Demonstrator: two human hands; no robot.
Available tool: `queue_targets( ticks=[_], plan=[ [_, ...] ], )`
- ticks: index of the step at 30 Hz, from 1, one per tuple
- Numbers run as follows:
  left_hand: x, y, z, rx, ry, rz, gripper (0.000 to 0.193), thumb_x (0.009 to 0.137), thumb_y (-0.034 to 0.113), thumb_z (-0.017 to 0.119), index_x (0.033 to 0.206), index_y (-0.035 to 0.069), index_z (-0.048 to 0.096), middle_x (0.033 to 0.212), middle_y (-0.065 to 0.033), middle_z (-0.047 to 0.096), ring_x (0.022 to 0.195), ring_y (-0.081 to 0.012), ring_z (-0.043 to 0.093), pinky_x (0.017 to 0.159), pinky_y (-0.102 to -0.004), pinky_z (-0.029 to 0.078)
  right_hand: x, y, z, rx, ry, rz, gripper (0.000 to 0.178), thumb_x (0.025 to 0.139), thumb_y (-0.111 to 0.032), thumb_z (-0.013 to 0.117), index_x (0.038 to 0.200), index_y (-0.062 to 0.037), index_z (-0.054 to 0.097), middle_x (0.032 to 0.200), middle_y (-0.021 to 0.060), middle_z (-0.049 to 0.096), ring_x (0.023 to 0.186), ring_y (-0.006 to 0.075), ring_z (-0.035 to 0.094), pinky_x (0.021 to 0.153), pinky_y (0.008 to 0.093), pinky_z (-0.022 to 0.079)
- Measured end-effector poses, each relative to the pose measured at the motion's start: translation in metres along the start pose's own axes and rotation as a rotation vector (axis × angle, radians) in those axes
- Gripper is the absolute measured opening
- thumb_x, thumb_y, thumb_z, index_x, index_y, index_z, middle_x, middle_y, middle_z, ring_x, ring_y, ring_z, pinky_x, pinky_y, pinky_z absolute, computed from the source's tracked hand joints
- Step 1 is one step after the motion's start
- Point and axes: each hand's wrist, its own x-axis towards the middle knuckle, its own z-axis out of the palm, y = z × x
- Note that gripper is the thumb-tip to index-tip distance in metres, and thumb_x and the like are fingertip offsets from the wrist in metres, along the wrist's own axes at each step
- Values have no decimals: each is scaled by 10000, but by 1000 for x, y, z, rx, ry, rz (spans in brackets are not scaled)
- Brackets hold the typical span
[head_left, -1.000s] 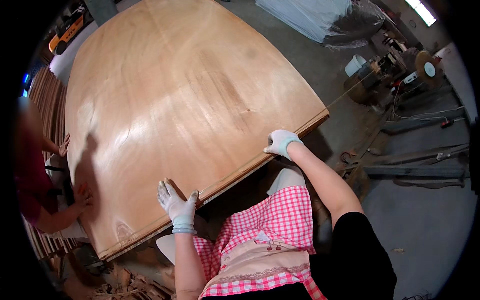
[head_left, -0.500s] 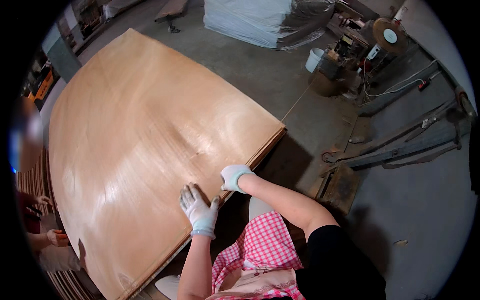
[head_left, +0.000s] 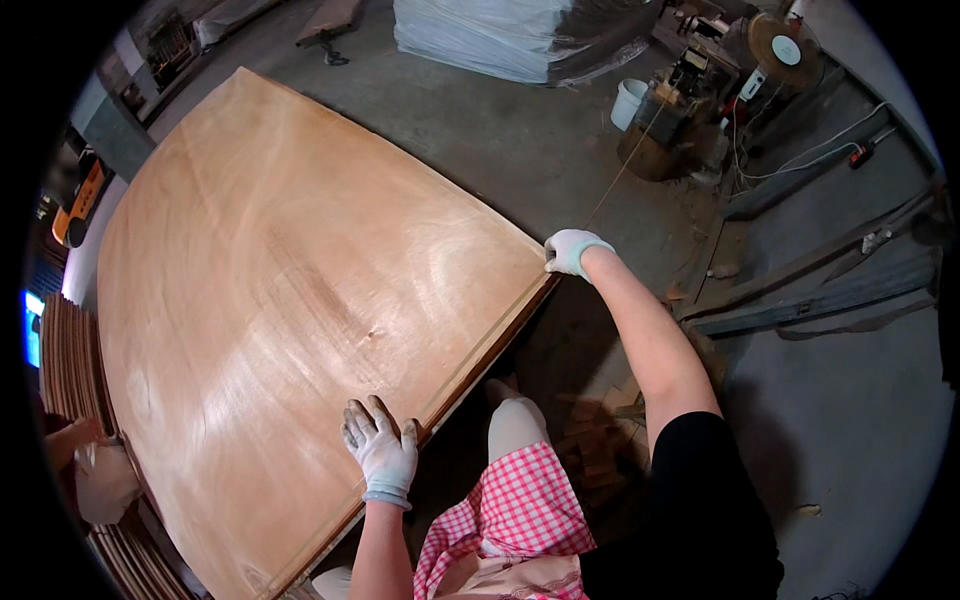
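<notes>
A large, thin wood veneer sheet (head_left: 300,250) lies on top of a stack, its pale brown face streaked with darker grain. My left hand (head_left: 383,450), in a white glove with dirty fingertips, rests flat on it near the front edge, fingers spread. At the sheet's right corner, my gloved right hand (head_left: 573,252) has its fingers curled closed over the edge. A thin cord (head_left: 625,170) runs from near that corner toward a machine; whether my right fingers also hold it is hidden.
At the upper right stand the machine with a round disc (head_left: 785,52) and a white bucket (head_left: 628,104). Plastic-wrapped goods (head_left: 490,40) sit beyond the stack. Metal rails (head_left: 820,295) run along the right. A co-worker's arm (head_left: 75,437) shows at the left beside stacked sheets (head_left: 72,355).
My right hand has moved from the front edge, away and to the right, to the sheet's corner. My left hand has slid slightly nearer. The co-worker's hands have shifted.
</notes>
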Motion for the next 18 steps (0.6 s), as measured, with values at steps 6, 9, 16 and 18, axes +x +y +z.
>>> queue_targets(
  ticks=[6,9,16,18],
  plan=[
    [0,11,-4,36,41,-26,698,950,459,423,1475,17,297,1522,-308,210,1427,-438,178,1164,-532,105,13,10,7,96,-32,-24,340,829,-303,693,1103,-101,691,1120,113,681,1037,293,632,903,400,486],
    [0,12,-3,57,18,-31,715,950,452,427,1486,9,260,1536,-294,193,1431,-436,168,1161,-531,110,19,26,19,262,-13,-40,342,835,-304,690,1085,-71,696,1051,128,697,958,269,646,858,390,492],
    [2,15,1,61,68,-20,704,938,471,446,1470,27,318,1526,-287,228,1424,-425,198,1163,-525,125,28,58,104,961,740,274,301,859,-290,666,972,-12,685,847,118,685,771,202,622,730,332,486],
    [0,11,1,74,77,-37,702,938,469,448,1468,27,322,1524,-288,230,1422,-424,202,1162,-525,129,26,50,119,1039,732,222,248,894,-251,636,953,-12,671,838,98,676,764,176,604,726,330,485]
  ],
)
